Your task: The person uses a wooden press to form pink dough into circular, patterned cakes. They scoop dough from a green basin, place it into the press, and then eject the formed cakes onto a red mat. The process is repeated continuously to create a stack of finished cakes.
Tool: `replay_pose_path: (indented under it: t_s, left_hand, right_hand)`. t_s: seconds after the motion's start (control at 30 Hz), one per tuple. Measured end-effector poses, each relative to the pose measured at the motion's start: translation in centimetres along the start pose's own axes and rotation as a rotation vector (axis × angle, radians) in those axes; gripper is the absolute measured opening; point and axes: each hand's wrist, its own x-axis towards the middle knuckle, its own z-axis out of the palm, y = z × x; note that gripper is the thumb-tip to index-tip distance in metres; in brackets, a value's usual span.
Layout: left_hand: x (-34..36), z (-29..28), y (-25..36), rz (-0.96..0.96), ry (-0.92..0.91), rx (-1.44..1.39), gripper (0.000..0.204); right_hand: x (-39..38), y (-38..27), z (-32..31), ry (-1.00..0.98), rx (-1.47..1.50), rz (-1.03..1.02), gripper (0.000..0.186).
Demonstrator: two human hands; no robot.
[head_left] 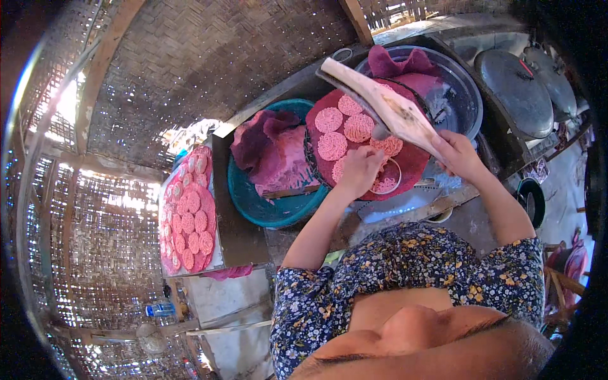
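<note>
My right hand (460, 156) grips the near end of a long, pale wooden tool (386, 101), which slants up and left over a round tray covered in dark red cloth (415, 166). Several discs of coiled pink strands (359, 128) lie on that cloth. Low over the tray's near side is my left hand (361, 171), its fingers curled together beside a thin white ring (399, 174). Loose pink strands (384, 184) show inside the ring. Whatever the left fingertips hold is hidden. The wooden tool covers part of the tray's far side.
Left of the tray stands a teal basin (237, 209) with pink-stained cloth (266, 142); behind it, a large grey basin (476, 104). More pink discs (188, 221) cover a board at the far left. Dark round lids (513, 92) stand at right. A wooden counter edge (453, 199) runs before me.
</note>
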Motion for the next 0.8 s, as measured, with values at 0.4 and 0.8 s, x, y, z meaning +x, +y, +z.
replay_pose_path:
  t_s: [0.4, 0.8]
  left_hand:
    - [2.4, -11.2, 9.6, 0.369, 1.004, -0.002, 0.044]
    - [-7.8, -21.0, 12.9, 0.353, 0.668, 0.548, 0.028]
  right_hand:
    - [0.6, -10.5, 1.5, -0.009, -0.105, -0.548, 0.042]
    - [-2.8, -27.2, 7.7, 0.482, -0.529, -1.888, 0.027]
